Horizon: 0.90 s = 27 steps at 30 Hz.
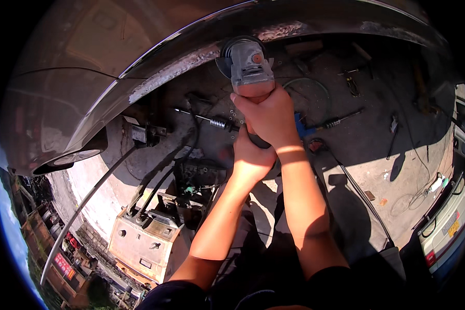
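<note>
An angle grinder (252, 67) with a worn grey head is held in both hands. My right hand (271, 116) wraps round its body just behind the head. Farther back, my left hand (252, 156) closes round the grinder's rear part, which the fingers mostly hide. The dark disc (243, 42) lies against or very close to the lower edge of a dark car body (155, 31); contact is hard to tell. Along that edge, a rough strip of stripped paint (175, 70) runs left of the disc, and another scraped patch (281, 31) lies to its right.
On the concrete floor beneath the grinder lie a metal rod with a coil spring (219, 123), a hose (315, 82) and scattered tools. A boxy machine (142, 243) with thick cables stands at lower left, beside a long bar (88, 194). A white vehicle (449, 222) is at right.
</note>
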### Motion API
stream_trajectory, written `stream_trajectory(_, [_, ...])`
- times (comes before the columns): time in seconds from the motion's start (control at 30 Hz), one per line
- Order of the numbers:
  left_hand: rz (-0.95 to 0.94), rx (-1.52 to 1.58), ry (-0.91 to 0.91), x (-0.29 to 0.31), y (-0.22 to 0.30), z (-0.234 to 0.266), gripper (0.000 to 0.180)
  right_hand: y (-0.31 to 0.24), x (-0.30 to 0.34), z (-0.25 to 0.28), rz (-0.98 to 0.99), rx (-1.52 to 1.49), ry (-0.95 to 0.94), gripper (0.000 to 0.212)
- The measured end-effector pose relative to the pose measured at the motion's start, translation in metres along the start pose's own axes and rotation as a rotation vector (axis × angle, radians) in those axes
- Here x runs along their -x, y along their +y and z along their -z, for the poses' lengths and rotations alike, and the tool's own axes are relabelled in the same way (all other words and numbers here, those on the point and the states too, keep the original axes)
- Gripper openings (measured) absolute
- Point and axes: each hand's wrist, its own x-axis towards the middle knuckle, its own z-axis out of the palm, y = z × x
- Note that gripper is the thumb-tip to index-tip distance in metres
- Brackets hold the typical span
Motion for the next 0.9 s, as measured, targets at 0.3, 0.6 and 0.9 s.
stream_trajectory(0.3, [-0.063, 0.132, -0.004, -0.005, -0.007, -0.017, 0.078, 0.014, -0.002, 0.010, 0.069, 0.030, 0.009, 0.055])
stream_trajectory(0.6, [-0.070, 0.002, 0.034, -0.014, -0.028, -0.029, 0.077, 0.014, -0.006, 0.022, 0.037, -0.047, 0.022, 0.058])
stream_trajectory(0.9, [-0.031, -0.182, 0.008, -0.018, -0.009, -0.007, 0.080, 0.024, -0.009, 0.008, 0.057, -0.156, 0.061, 0.038])
